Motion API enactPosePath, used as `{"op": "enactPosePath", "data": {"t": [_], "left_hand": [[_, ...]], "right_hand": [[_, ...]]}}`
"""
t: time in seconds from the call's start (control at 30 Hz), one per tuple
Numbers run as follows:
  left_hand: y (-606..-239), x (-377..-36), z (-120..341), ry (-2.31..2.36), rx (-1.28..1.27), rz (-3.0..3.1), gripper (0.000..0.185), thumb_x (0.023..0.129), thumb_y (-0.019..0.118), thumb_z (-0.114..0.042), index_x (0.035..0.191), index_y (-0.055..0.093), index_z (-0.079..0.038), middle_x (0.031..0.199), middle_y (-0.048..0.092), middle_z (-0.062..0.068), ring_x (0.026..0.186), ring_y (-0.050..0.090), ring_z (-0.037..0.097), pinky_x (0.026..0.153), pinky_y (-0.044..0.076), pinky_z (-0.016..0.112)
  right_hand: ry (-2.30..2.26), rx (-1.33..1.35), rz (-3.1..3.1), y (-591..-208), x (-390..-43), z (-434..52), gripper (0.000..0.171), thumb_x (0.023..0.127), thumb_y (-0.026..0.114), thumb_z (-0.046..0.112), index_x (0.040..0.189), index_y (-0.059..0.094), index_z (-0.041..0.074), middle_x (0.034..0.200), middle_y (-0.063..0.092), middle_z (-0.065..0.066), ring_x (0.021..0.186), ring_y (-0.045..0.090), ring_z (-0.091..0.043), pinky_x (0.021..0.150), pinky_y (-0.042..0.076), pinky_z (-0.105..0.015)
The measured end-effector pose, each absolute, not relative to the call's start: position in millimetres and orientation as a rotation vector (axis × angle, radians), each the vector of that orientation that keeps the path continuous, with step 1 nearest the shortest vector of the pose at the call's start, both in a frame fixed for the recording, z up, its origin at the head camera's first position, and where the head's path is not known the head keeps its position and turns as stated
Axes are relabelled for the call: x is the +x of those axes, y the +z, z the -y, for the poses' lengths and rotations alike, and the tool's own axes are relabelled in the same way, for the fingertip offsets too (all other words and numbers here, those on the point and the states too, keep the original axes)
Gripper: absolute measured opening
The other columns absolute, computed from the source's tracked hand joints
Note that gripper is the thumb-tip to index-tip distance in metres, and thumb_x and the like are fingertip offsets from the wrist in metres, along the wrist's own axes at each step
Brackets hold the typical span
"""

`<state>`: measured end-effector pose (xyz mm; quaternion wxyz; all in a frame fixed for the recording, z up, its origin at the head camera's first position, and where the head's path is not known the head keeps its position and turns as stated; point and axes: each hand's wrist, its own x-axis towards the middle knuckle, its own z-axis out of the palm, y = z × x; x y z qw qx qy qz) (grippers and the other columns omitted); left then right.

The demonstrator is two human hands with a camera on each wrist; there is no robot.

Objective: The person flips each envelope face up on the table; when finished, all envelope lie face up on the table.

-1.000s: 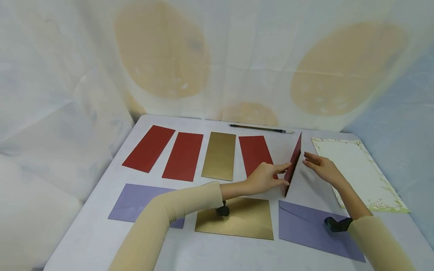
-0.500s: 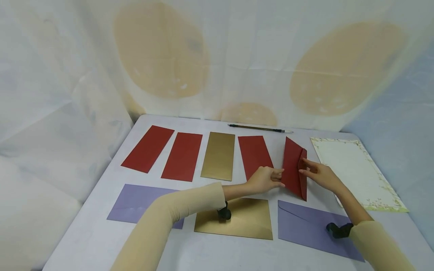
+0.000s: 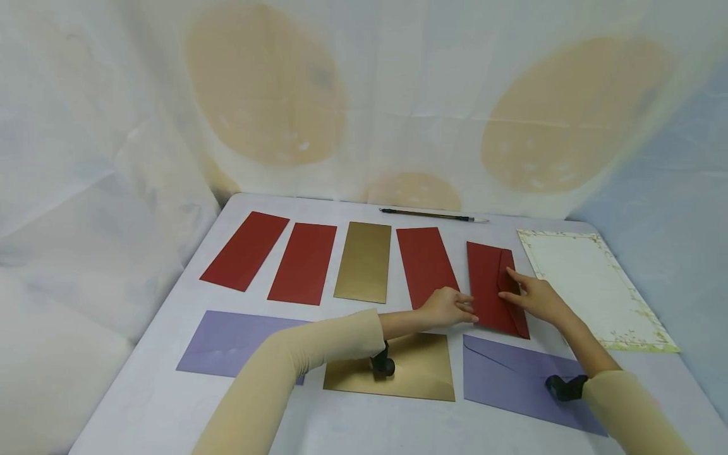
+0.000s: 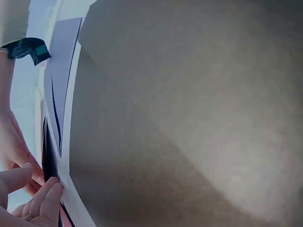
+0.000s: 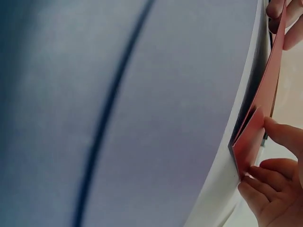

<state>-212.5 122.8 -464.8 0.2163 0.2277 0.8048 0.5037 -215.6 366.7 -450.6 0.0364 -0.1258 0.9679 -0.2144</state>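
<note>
A red envelope (image 3: 485,287), its flap side up, lies low over the table between my two hands. My left hand (image 3: 446,308) pinches its left edge near the front corner. On the opposite side, my right hand (image 3: 539,297) holds the flap (image 3: 512,297), thumb on one face and fingers beneath the edge, as the right wrist view shows. That view has the red envelope (image 5: 265,90) edge-on and slightly tilted. In the left wrist view, fingers of my left hand (image 4: 40,203) are at the envelope's edge. Another red envelope (image 3: 426,265) lies just left of it.
Further left lie a gold envelope (image 3: 363,262) and two red envelopes (image 3: 303,262). Along the front are a purple envelope (image 3: 233,341), a larger gold one (image 3: 409,379) and another purple one (image 3: 512,385). A brush (image 3: 426,214) lies behind; bordered paper (image 3: 591,284) is at right.
The red envelope has gone from standing on edge to lying nearly flat, flap side up. My right hand has come in from beside it and taken hold of its flap edge.
</note>
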Motion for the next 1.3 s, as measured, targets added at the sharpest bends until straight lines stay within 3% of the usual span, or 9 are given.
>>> {"op": "enactPosePath", "data": {"t": [0.17, 0.3, 0.43, 0.57, 0.67, 0.8, 1.0, 1.13, 1.3], "left_hand": [[-461.0, -214.5, -118.5, 1.343, 0.703, -2.238, 0.045, 0.083, 0.076, -0.012, 0.125, 0.063, 0.001, 0.101, 0.073, 0.005, 0.088, 0.067, 0.001, 0.065, 0.048, 0.013], [-458.1, -216.8, -111.6, 1.162, 0.98, -2.333, 0.041, 0.085, 0.075, -0.016, 0.122, 0.066, -0.002, 0.102, 0.073, 0.001, 0.085, 0.065, -0.004, 0.064, 0.047, 0.01], [-457.0, -218.0, -108.0, 0.795, 1.413, -2.423, 0.049, 0.089, 0.071, -0.03, 0.132, 0.06, -0.007, 0.083, 0.07, -0.002, 0.062, 0.049, -0.004, 0.058, 0.039, 0.008], [-457.2, -214.3, -109.4, 0.451, 1.671, -2.393, 0.06, 0.092, 0.065, -0.04, 0.142, 0.049, -0.011, 0.107, 0.069, 0.0, 0.077, 0.054, -0.001, 0.072, 0.041, 0.009], [-460.4, -210.8, -111.9, 0.32, 1.717, -2.373, 0.062, 0.093, 0.062, -0.044, 0.144, 0.047, -0.014, 0.135, 0.056, -0.004, 0.107, 0.056, 0.0, 0.087, 0.04, 0.01], [-461.8, -209.4, -114.7, 0.273, 1.736, -2.37, 0.061, 0.093, 0.061, -0.046, 0.143, 0.048, -0.013, 0.135, 0.056, -0.005, 0.114, 0.055, 0.001, 0.09, 0.039, 0.011], [-458.8, -211.2, -121.2, 0.28, 1.728, -2.362, 0.059, 0.093, 0.063, -0.043, 0.14, 0.051, -0.011, 0.128, 0.061, -0.004, 0.098, 0.058, -0.005, 0.083, 0.041, 0.007], [-456.2, -212.9, -124.5, 0.246, 1.701, -2.36, 0.059, 0.092, 0.063, -0.043, 0.141, 0.051, -0.011, 0.123, 0.064, -0.003, 0.079, 0.056, -0.004, 0.076, 0.042, 0.008], [-453.3, -213.8, -125.1, 0.195, 1.677, -2.357, 0.059, 0.092, 0.063, -0.044, 0.141, 0.051, -0.012, 0.117, 0.066, -0.004, 0.073, 0.054, -0.003, 0.075, 0.043, 0.009]], "right_hand": [[-0.643, -0.385, -3.001, -449.7, -215.3, -364.4, 0.071, 0.09, 0.069, 0.026, 0.137, 0.038, -0.017, 0.117, 0.053, -0.041, 0.078, 0.053, -0.033, 0.061, 0.044, -0.037], [-0.671, -0.371, -2.999, -446.0, -211.2, -365.7, 0.071, 0.092, 0.066, 0.03, 0.139, 0.037, -0.014, 0.127, 0.047, -0.041, 0.099, 0.059, -0.05, 0.072, 0.054, -0.049], [-0.72, -0.394, -3.015, -441.0, -205.6, -370.6, 0.062, 0.095, 0.063, 0.028, 0.139, 0.041, -0.01, 0.132, 0.043, -0.039, 0.111, 0.05, -0.057, 0.081, 0.049, -0.06], [-0.678, -0.462, -3.009, -437.3, -202.2, -372.7, 0.053, 0.095, 0.062, 0.025, 0.135, 0.049, -0.008, 0.126, 0.051, -0.038, 0.109, 0.053, -0.056, 0.082, 0.047, -0.061], [-0.59, -0.491, -2.988, -436.7, -200.5, -370.1, 0.05, 0.093, 0.065, 0.023, 0.132, 0.054, -0.007, 0.122, 0.055, -0.036, 0.103, 0.059, -0.048, 0.077, 0.052, -0.053], [-0.523, -0.527, -2.984, -439.3, -200.6, -366.8, 0.049, 0.09, 0.069, 0.02, 0.128, 0.057, -0.008, 0.112, 0.062, -0.033, 0.071, 0.056, -0.023, 0.057, 0.043, -0.032], [-0.531, -0.593, -3.005, -442.8, -203.6, -369.2, 0.047, 0.088, 0.07, 0.016, 0.125, 0.057, -0.01, 0.07, 0.061, -0.008, 0.049, 0.03, -0.011, 0.047, 0.032, -0.028], [-0.51, -0.564, -3.0, -443.7, -206.4, -370.4, 0.047, 0.089, 0.069, 0.016, 0.126, 0.057, -0.01, 0.064, 0.054, -0.003, 0.05, 0.03, -0.012, 0.048, 0.032, -0.028], [-0.476, -0.512, -2.97, -444.4, -208.8, -370.1, 0.049, 0.089, 0.068, 0.016, 0.129, 0.055, -0.009, 0.064, 0.052, -0.001, 0.05, 0.031, -0.013, 0.049, 0.033, -0.028]]}}
